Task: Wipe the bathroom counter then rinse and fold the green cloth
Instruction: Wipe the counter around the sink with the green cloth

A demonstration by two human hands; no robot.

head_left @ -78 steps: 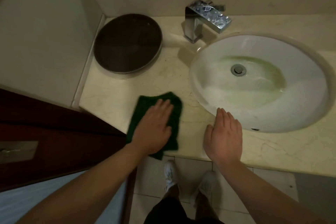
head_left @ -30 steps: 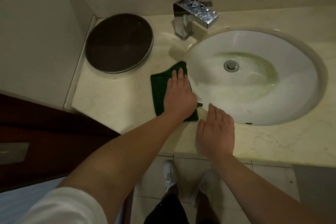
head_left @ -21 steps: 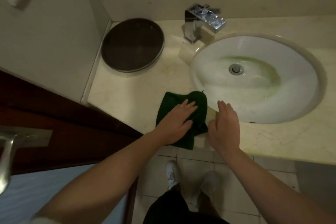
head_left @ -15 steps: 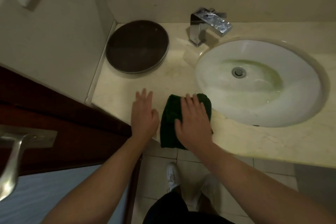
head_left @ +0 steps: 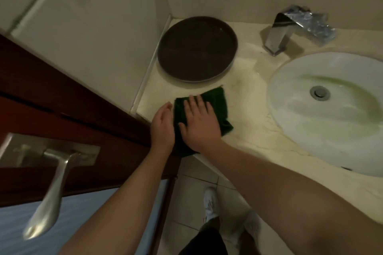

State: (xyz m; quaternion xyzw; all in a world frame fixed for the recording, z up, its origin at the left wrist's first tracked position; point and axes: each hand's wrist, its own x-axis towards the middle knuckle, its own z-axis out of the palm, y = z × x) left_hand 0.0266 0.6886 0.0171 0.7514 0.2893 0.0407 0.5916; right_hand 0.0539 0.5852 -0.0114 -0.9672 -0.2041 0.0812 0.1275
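Now | right hand flat, unclenched, on green cloth | left hand released beside it

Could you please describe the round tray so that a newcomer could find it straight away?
Start at the white sink and go left past the faucet to the counter's back corner. The tray sits there against the wall: dark, round and flat.

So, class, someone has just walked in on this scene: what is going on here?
A person is wiping a bathroom counter. The right hand presses flat on a green cloth near the counter's front edge, just in front of a round dark tray. The left hand rests beside the cloth. The sink and tap stand to the right, no water running.
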